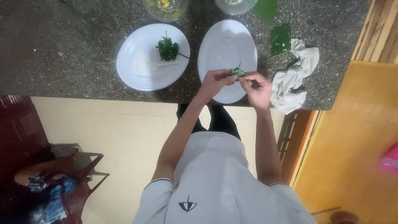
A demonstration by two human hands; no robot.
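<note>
- My left hand [215, 81] and right hand [258, 86] both pinch a small folded green leaf parcel [237, 72] over the empty white oval plate [226, 45] near the counter's front edge.
- A crumpled white cloth [294, 81] lies just right of it.

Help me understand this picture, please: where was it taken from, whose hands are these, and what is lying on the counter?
There is no machine here. A person wears a camera on the head, so the single picture looks straight down over their chest and arms at a dark stone counter.

The left hand and right hand meet over an oval white plate. Together their fingers pinch a small folded green leaf parcel.

To the left stands a round white plate with a finished leaf parcel and a white spoon. To the right lie a crumpled white cloth and a cut leaf piece. Two glass bowls sit at the top edge, partly out of view.
</note>
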